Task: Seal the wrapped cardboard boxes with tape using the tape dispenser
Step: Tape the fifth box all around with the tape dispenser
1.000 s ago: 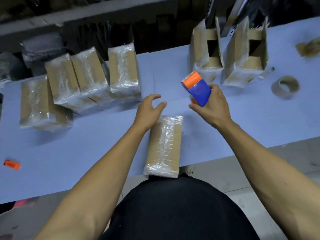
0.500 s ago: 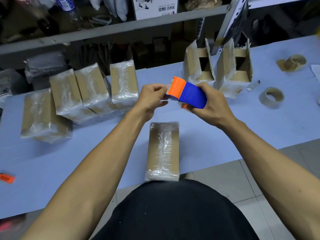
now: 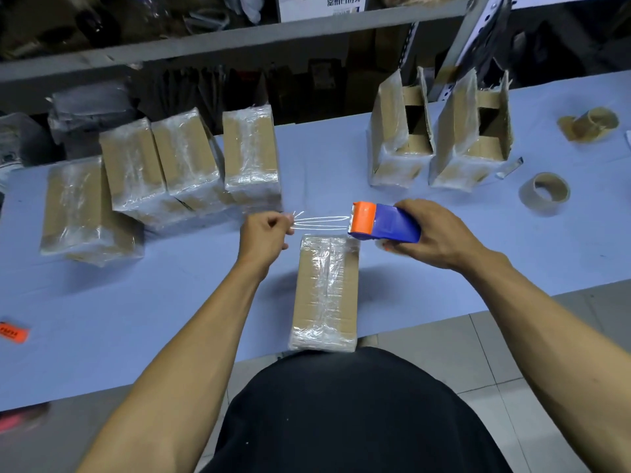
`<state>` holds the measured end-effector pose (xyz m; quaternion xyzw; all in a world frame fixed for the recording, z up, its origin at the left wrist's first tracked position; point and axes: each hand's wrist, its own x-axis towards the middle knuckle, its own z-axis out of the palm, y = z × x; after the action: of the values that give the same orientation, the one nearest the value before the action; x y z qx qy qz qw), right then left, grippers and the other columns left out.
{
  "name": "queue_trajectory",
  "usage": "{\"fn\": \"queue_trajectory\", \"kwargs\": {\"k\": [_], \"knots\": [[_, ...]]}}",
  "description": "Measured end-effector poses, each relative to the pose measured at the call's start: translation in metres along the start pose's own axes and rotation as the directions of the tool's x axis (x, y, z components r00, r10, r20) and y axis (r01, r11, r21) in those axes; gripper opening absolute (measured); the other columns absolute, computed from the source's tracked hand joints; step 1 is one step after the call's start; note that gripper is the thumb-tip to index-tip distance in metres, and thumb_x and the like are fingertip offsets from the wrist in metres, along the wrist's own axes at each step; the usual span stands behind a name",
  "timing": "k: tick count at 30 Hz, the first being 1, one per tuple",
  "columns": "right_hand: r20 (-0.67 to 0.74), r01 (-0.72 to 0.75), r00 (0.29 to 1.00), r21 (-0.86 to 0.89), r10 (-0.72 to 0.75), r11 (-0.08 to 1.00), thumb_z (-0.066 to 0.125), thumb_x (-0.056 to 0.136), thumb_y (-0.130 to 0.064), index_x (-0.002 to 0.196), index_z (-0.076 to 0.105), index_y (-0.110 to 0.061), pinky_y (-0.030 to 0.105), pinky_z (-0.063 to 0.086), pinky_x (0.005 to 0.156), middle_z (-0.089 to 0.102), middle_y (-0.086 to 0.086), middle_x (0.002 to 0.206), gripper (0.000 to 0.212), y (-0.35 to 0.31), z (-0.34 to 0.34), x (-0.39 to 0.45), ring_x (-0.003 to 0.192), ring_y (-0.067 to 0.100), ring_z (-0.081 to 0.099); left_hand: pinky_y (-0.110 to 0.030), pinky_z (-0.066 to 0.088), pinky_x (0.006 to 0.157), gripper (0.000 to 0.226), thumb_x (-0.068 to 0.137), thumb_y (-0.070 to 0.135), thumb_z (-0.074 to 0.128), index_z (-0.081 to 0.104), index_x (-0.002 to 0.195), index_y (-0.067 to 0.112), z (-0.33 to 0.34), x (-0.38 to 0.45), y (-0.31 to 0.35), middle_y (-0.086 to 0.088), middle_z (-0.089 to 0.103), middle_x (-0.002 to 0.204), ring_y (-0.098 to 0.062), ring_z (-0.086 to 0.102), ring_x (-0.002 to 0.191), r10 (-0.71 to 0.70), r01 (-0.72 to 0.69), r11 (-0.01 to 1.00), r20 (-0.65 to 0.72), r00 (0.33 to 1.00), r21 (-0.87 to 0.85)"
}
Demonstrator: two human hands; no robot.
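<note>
A wrapped cardboard box (image 3: 324, 291) lies lengthwise on the blue table (image 3: 136, 302), its near end at the table's front edge. Above its far end my right hand (image 3: 433, 233) grips a blue and orange tape dispenser (image 3: 382, 223), orange mouth pointing left. My left hand (image 3: 266, 233) pinches the free end of the clear tape (image 3: 321, 222), which is stretched in a thin strip between hand and dispenser.
Several wrapped boxes (image 3: 191, 165) stand at the back left. Two open, partly wrapped boxes (image 3: 440, 138) stand at the back right. Empty tape cores (image 3: 544, 192) lie on the right. An orange item (image 3: 13, 332) lies near the left edge. Shelving runs behind the table.
My left hand took the tape end at the dispenser's mouth and pulled it leftward, drawing out a strip. The dispenser came lower, over the box's far end.
</note>
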<state>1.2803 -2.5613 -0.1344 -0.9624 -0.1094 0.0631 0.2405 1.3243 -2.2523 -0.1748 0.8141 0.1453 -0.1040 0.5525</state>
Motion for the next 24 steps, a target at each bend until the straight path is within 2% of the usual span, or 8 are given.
{"fn": "queue_trajectory", "kwargs": {"k": [4, 9, 10, 12, 14, 18, 21, 24], "knots": [[0.015, -0.053, 0.999, 0.021, 0.052, 0.998, 0.078, 0.074, -0.052, 0.106, 0.054, -0.030, 0.023, 0.039, 0.061, 0.055, -0.011, 0.090, 0.046, 0.005, 0.014, -0.003, 0.079, 0.014, 0.051, -0.039, 0.060, 0.072, 0.029, 0.096, 0.030, 0.064, 0.073, 0.072, 0.016, 0.010, 0.000, -0.019, 0.003, 0.071, 0.070, -0.015, 0.063, 0.068, -0.030, 0.030, 0.995, -0.011, 1.000, 0.096], [0.033, -0.132, 0.991, 0.051, 0.130, 0.990, 0.079, 0.074, -0.049, 0.110, 0.055, -0.026, 0.033, 0.045, 0.067, 0.060, -0.006, 0.095, 0.048, 0.006, 0.023, -0.005, 0.083, 0.018, 0.053, -0.027, 0.043, 0.067, 0.039, 0.094, 0.035, 0.067, 0.064, 0.059, 0.019, 0.035, -0.004, -0.040, 0.016, 0.054, 0.053, -0.008, 0.047, 0.055, -0.117, 0.117, 0.993, -0.014, 0.993, 0.024], [0.036, -0.137, 0.990, 0.049, 0.135, 0.989, 0.079, 0.075, -0.049, 0.109, 0.055, -0.025, 0.032, 0.043, 0.066, 0.059, -0.007, 0.094, 0.048, 0.008, 0.022, -0.006, 0.082, 0.018, 0.053, -0.028, 0.041, 0.069, 0.037, 0.094, 0.038, 0.067, 0.065, 0.063, 0.018, 0.042, -0.005, -0.041, 0.013, 0.054, 0.059, -0.012, 0.047, 0.060, -0.171, 0.171, 0.984, 0.007, 0.985, -0.059], [0.043, -0.143, 0.989, 0.045, 0.141, 0.989, 0.079, 0.075, -0.048, 0.108, 0.055, -0.023, 0.030, 0.039, 0.064, 0.059, -0.007, 0.092, 0.047, 0.009, 0.022, -0.008, 0.081, 0.019, 0.053, -0.031, 0.049, 0.079, 0.033, 0.092, 0.044, 0.067, 0.071, 0.090, 0.012, 0.052, -0.007, -0.043, 0.002, 0.064, 0.085, -0.020, 0.058, 0.078, -0.319, 0.325, 0.922, 0.063, 0.946, -0.211], [0.053, -0.157, 0.987, 0.046, 0.154, 0.987, 0.078, 0.076, -0.047, 0.105, 0.053, -0.022, 0.027, 0.037, 0.060, 0.058, -0.006, 0.090, 0.046, 0.008, 0.024, -0.010, 0.078, 0.020, 0.053, -0.039, 0.055, 0.091, 0.038, 0.094, 0.046, 0.064, 0.068, 0.109, 0.011, 0.054, -0.005, -0.044, -0.004, 0.069, 0.105, -0.027, 0.067, 0.096, -0.417, 0.421, 0.874, 0.072, 0.906, -0.241], [0.051, -0.179, 0.983, 0.044, 0.177, 0.983, 0.077, 0.076, -0.048, 0.098, 0.045, -0.025, 0.023, 0.033, 0.055, 0.055, -0.007, 0.088, 0.045, 0.007, 0.029, -0.012, 0.073, 0.020, 0.051, -0.037, 0.051, 0.083, 0.051, 0.087, 0.072, 0.048, 0.058, 0.071, 0.024, 0.050, -0.004, -0.026, 0.000, 0.068, 0.084, -0.024, 0.065, 0.083, -0.292, 0.301, 0.944, 0.086, 0.953, -0.136], [0.051, -0.181, 0.983, 0.038, 0.179, 0.983, 0.078, 0.076, -0.048, 0.101, 0.048, -0.022, 0.029, 0.035, 0.059, 0.056, -0.006, 0.091, 0.047, 0.006, 0.029, -0.010, 0.076, 0.020, 0.052, -0.037, 0.054, 0.082, 0.057, 0.070, 0.078, 0.058, 0.066, 0.084, 0.023, 0.059, -0.012, -0.017, 0.005, 0.072, 0.090, -0.019, 0.069, 0.085, -0.173, 0.161, 0.984, 0.217, 0.961, 0.071], [0.065, -0.152, 0.987, 0.056, 0.148, 0.987, 0.077, 0.076, -0.050, 0.104, 0.050, -0.023, 0.030, 0.040, 0.061, 0.057, -0.007, 0.093, 0.047, 0.010, 0.026, -0.010, 0.078, 0.018, 0.053, -0.035, 0.056, 0.077, 0.039, 0.076, 0.063, 0.070, 0.069, 0.082, 0.024, 0.061, -0.014, -0.020, 0.007, 0.075, 0.085, -0.017, 0.072, 0.083, -0.127, 0.114, 0.991, 0.203, 0.971, 0.074]]}}
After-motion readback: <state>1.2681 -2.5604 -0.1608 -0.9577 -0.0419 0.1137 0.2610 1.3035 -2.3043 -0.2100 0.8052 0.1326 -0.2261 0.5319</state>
